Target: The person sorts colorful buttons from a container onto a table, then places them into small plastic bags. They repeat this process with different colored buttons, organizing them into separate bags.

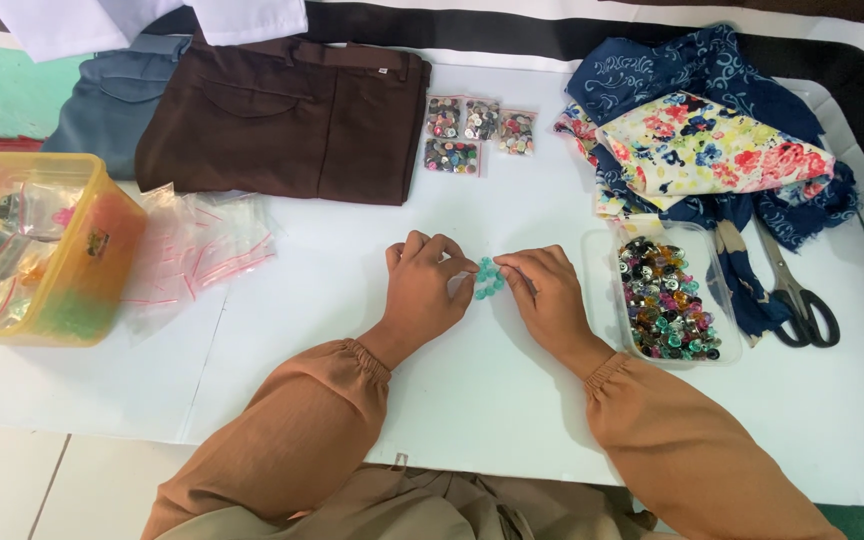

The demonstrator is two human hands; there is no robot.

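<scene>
A small clear bag of teal buttons (488, 278) lies on the white table (472, 380) between my two hands. My left hand (424, 290) pinches the bag's left edge with its fingertips. My right hand (549, 295) pinches its right edge. Both wrists rest on the table, in brown sleeves. Just right of my right hand stands a clear plastic tray (607, 300) full of mixed coloured buttons (664, 300).
Three or so filled button bags (472, 132) lie beyond my hands, beside folded brown trousers (287, 115). Empty zip bags (202, 240) and a yellow plastic box (37, 245) sit at left. Floral and blue fabrics (712, 140) and scissors (802, 300) are at right.
</scene>
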